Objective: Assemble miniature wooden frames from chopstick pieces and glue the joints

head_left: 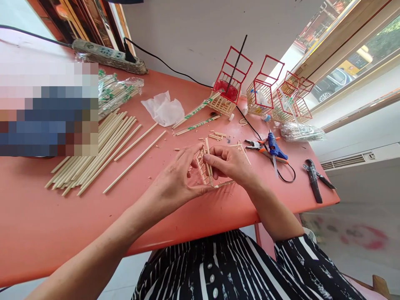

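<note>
Near the table's front edge, a small frame of pale wooden sticks (200,164) stands between my hands. My left hand (178,175) spans it, fingertips at its top end and thumb at its lower corner. My right hand (229,164) is closed, with thumb and fingers pinching a wooden stick (207,146) against the side of the frame. More thin sticks of the frame (245,154) show behind and below my right hand. The fingers partly cover the joints, so I cannot tell which pieces are fixed together.
Loose wooden sticks (103,146) lie left, with wrapped chopsticks (193,112) and a white plastic bag (164,109) behind. A blue glue gun (273,146), pliers (254,144) and a black-handled tool (313,181) lie right. Red-topped stick frames (236,62) stand at the back. A power strip (108,54) is back left.
</note>
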`<state>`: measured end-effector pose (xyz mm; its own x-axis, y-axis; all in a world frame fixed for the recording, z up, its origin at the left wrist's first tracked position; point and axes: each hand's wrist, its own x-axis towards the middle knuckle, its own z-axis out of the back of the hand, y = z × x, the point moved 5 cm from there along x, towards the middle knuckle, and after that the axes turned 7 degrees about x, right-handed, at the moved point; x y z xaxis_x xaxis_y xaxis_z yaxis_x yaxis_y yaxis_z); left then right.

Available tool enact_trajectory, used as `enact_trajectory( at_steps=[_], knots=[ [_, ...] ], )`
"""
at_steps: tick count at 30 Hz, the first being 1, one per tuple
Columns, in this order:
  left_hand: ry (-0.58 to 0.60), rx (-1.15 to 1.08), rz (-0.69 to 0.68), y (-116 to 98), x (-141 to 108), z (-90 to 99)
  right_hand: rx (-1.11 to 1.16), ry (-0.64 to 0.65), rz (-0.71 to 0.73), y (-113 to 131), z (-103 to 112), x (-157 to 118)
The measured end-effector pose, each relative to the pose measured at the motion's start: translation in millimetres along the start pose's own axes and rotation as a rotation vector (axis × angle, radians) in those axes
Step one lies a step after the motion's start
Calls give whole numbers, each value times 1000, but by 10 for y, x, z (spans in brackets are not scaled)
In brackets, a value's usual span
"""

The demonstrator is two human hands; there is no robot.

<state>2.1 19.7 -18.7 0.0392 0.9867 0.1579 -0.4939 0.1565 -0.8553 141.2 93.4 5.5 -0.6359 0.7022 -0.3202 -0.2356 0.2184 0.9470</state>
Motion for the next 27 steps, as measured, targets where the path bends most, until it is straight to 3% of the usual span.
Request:
enact_trajectory(
  at_steps=[27],
  knots=[
    [-7,-4,10,-24,4,17,-21,18,51,-11,24,0]
  ],
)
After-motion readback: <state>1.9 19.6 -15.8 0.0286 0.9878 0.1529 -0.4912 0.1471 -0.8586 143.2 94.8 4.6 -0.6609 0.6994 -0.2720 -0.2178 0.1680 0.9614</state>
